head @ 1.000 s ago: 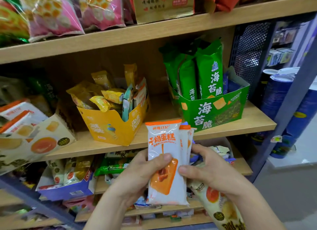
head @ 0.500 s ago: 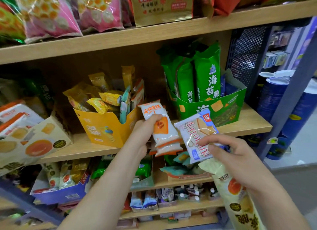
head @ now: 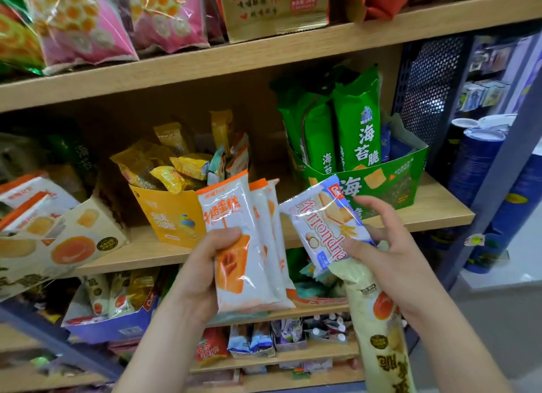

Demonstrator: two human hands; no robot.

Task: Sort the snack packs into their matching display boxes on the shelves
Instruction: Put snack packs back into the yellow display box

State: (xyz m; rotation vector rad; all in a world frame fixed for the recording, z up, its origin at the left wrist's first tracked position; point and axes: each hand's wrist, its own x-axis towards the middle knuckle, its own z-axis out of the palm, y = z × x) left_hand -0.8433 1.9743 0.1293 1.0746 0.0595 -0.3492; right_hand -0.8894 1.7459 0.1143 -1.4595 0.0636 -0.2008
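Currently the left hand (head: 211,263) grips three white-and-orange cake packs (head: 249,246); thumb and fingers are clamped around their lower half, and the packs stand upright and fanned above the fingers. The right hand (head: 390,254) pinches one blue-and-white wafer pack (head: 319,225) under the thumb, with the upper fingers spread apart past the pack's right edge. One cream yolk-print pack (head: 378,319) hangs below the same hand; the grip on it is hidden.

Behind both sets of fingers runs the front edge of the middle shelf (head: 425,219). Bare board shows beyond the fingertips, between the yellow display box (head: 173,216) and the green display box (head: 390,184). The upper shelf (head: 264,58) closes the bay well above the fingers. A blue perforated side panel (head: 431,84) closes it to the right of the right fingers.

The yellow box, just beyond the left fingers, is crowded with mixed packs. The green box, just beyond the right fingers, holds at least two upright green seaweed packs (head: 357,128). A cream display box (head: 76,240) stands well left of the left fingers and tilts forward.

Count: three display boxes on the middle shelf, five packs in hand.
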